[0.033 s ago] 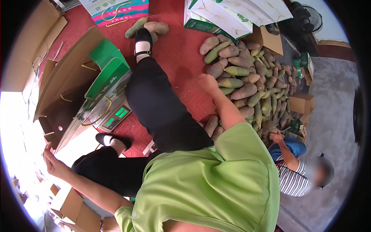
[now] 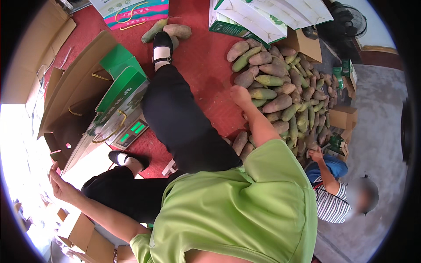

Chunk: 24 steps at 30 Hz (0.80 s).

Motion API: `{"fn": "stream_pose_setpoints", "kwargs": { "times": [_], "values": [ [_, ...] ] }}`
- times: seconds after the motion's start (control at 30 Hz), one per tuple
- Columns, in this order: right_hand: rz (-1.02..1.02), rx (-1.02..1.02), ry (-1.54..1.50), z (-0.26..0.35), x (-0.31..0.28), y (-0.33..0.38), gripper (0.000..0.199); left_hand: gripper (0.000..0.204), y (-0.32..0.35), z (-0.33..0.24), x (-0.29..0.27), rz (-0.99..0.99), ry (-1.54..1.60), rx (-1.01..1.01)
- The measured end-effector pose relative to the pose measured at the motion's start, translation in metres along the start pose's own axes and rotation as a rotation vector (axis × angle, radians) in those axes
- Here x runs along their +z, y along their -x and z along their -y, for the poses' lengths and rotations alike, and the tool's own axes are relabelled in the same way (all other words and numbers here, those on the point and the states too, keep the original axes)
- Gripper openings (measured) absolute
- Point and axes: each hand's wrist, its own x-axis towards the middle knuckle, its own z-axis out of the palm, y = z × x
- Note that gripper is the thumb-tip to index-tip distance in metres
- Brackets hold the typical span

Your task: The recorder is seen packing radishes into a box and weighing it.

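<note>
My right hand (image 2: 240, 95) hangs over the red carpet at the left edge of a large heap of long vegetables (image 2: 280, 103), some green and some dusty pink-brown, perhaps radishes. Its fingers are curled in, and no vegetable shows in them. On the far left, my left hand (image 2: 63, 187) is held out with its fingers stretched and nothing in it. Just beyond it stands an open cardboard carton (image 2: 76, 94) with green flaps and yellow cord handles. That carton rests by a scale with a lit green display (image 2: 137, 127).
Two loose vegetables (image 2: 177, 31) lie by my forward shoe. White-and-green boxes (image 2: 263, 19) stand beyond the heap, near a black fan (image 2: 348, 19). On the right a person in a striped shirt (image 2: 333, 204) reaches to the heap. Cardboard boxes (image 2: 83, 234) lie at lower left.
My right hand has shifted slightly to the right, toward the heap. My left hand stays where it was.
</note>
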Motion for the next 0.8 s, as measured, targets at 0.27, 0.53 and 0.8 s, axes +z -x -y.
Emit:
{"fn": "stream_pose_setpoints", "kwargs": {
  "times": [0.27, 0.53, 0.8],
  "values": [
    [-0.181, 0.276, -0.102, -0.046, -0.020, -0.023, 0.049, 0.037, -0.004, 0.014, -0.012, -0.125, 0.066, -0.034],
    [-0.085, 0.101, 0.035, -0.079, -0.018, -0.079, 0.069, 0.027, -0.001, 0.023, -0.009, -0.080, 0.087, 0.050],
    [-0.168, 0.328, -0.707, -0.103, 0.002, -0.090, 0.039, 0.025, 0.002, 0.009, -0.001, -0.089, 0.121, 0.022]
  ]
}}
